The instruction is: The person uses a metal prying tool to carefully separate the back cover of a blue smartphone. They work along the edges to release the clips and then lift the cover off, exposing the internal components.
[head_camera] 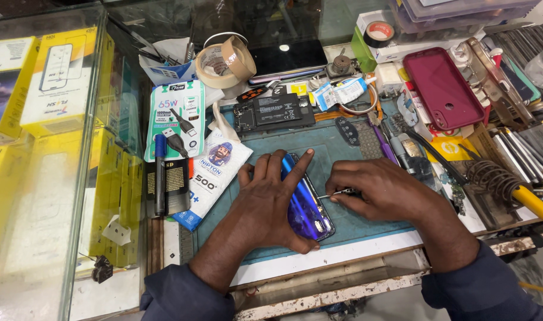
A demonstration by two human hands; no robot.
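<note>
The left hand lies spread and flat over a blue phone, index finger stretched along its upper edge and thumb hooked under the near end, apparently to pin the phone against the mat so it cannot slide. The right hand is closed into a pinch around thin metal tweezers, whose tips reach the phone's right edge; the low, braced wrist suggests fine work at that seam. The phone rests glossy side up, angled on a teal mat, near the mat's front edge and close to the person, where both forearms can rest on the bench. Just behind the hands, on the mat's far side, lies a black opened phone body with its battery showing, set out of the way but within reach. To the left sit a white packet with a cartoon figure, a black marker and a green cable pack; behind these a roll of tape and a dark phone lying flat. To the right are a maroon case, a yellow-handled tool and a crowd of small tools. Yellow boxes fill the glass case at far left.
</note>
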